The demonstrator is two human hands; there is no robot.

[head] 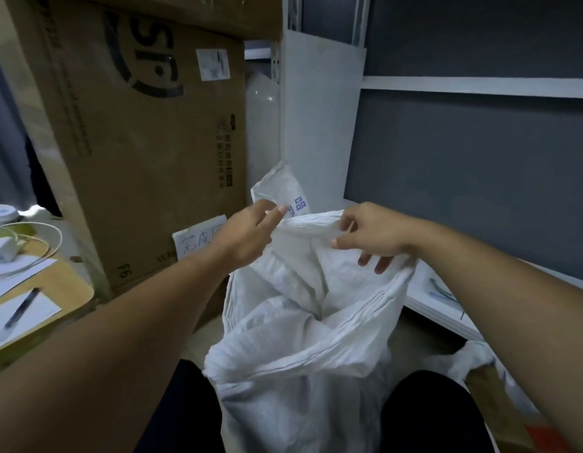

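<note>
Sack (300, 341) of white woven plastic stands open-mouthed on the floor between the person's dark-clothed knees, just to the right of a big cardboard box (136, 142) and a little nearer the viewer than the box. Both bare arms reach forward to the far edge of its mouth. The left hand (247, 230), on the side closer to the box, pinches the rolled rim between thumb and fingertips, right where a flap with blue printed characters sticks up. The right hand (372, 237), farther from the box, nips a fold of the same rim between thumb and forefinger, while its other fingers hang loosely spread over the cloth. The rim is bunched into thick creases, and the inside of the sack is crumpled and shadowed, so its contents cannot be made out. A handwritten paper note (198, 240) leans against the bottom of the box. Left of the box, a wooden desktop (77, 286) holds a pen (20, 310) on white paper, with a white charger (2, 250) and its looped cable behind. Right of the box, beyond the sack, a low white shelf (447, 308) runs along a grey wall.
</note>
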